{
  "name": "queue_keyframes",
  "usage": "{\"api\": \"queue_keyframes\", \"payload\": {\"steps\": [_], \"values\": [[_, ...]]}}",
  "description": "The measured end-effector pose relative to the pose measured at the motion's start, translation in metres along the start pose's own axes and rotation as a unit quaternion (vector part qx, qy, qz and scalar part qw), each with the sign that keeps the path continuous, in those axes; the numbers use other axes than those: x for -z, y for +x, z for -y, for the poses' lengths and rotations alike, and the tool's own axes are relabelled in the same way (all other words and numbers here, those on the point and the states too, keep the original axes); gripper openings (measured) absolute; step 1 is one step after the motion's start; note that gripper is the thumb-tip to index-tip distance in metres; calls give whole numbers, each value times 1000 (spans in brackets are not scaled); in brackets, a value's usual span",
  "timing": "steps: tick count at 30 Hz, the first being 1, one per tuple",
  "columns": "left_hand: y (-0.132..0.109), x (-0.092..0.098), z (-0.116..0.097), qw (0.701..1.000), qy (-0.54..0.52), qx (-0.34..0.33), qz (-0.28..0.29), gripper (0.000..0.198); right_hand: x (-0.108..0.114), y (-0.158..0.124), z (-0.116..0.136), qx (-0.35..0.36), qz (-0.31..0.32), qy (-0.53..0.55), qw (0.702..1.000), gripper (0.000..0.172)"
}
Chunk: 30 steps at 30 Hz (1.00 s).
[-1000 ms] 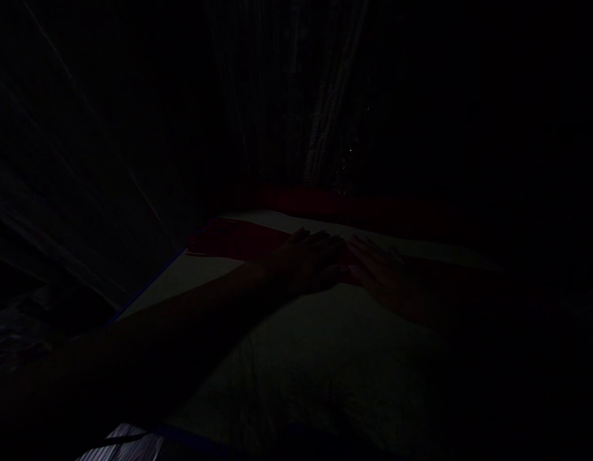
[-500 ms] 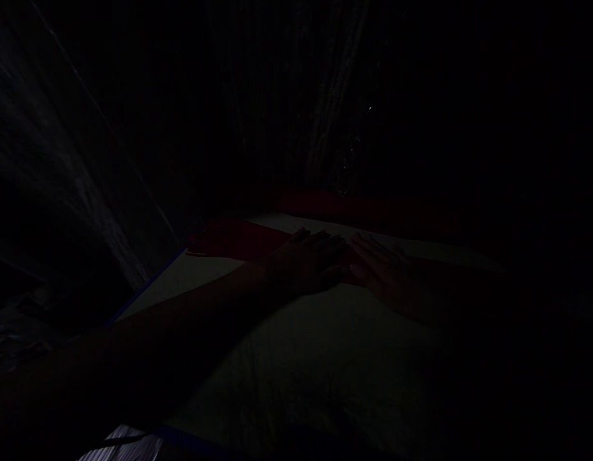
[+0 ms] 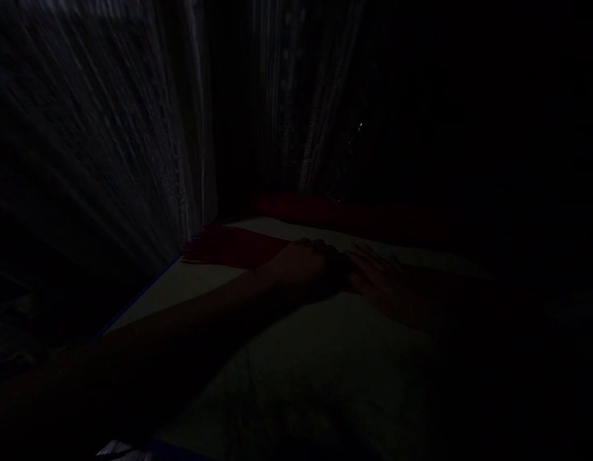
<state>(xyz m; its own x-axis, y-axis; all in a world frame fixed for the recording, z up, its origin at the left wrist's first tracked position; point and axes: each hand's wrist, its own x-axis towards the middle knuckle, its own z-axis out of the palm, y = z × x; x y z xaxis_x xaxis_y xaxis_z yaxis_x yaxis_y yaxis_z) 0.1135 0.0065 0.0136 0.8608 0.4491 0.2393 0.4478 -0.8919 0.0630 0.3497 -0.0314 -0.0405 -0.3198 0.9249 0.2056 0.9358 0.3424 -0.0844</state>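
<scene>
The view is very dark. A strip of red cloth (image 3: 239,248) lies across a pale surface (image 3: 306,339) with a blue edge. My left hand (image 3: 313,269) rests at the cloth near the centre, its fingers curled in and closed; what they grip, if anything, is hidden in shadow. Close beside it on the right, my right hand (image 3: 383,282) lies flat over the strip with its fingers stretched out. The fingertips of the right hand come up near the left knuckles.
Behind the pale surface runs a second dark red band (image 3: 306,208). Hanging strands like a fringed curtain (image 3: 133,115) stand at the left and back. Small glints show near the top centre. The right side is lost in darkness.
The fingers of my left hand were spread flat and are now curled in. My right hand stays flat. The view has shifted a little, showing more of the hanging strands at left.
</scene>
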Motion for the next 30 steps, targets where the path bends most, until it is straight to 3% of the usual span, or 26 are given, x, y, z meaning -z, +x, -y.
{"api": "queue_keyframes", "payload": {"steps": [4,14,17,20,23,26,30], "values": [[0,5,-1,1000,-20,24,-5,31,9,2,6,-4,-38,45,998,60],[0,0,4,999,-16,44,-19,28,19,6,11,50,-108,124,985,31],[2,-2,5,998,-13,36,-52,30,22,6,15,50,-121,140,982,27],[4,-8,7,997,-22,34,-68,40,18,6,11,25,-112,147,982,37],[2,-17,9,998,-30,52,-35,52,7,4,2,15,-35,100,994,61],[0,-23,10,997,-23,74,12,63,-2,1,-6,21,-4,20,1000,68],[-1,-20,7,995,-23,85,49,68,-3,-3,-7,-7,17,-5,1000,72]]}}
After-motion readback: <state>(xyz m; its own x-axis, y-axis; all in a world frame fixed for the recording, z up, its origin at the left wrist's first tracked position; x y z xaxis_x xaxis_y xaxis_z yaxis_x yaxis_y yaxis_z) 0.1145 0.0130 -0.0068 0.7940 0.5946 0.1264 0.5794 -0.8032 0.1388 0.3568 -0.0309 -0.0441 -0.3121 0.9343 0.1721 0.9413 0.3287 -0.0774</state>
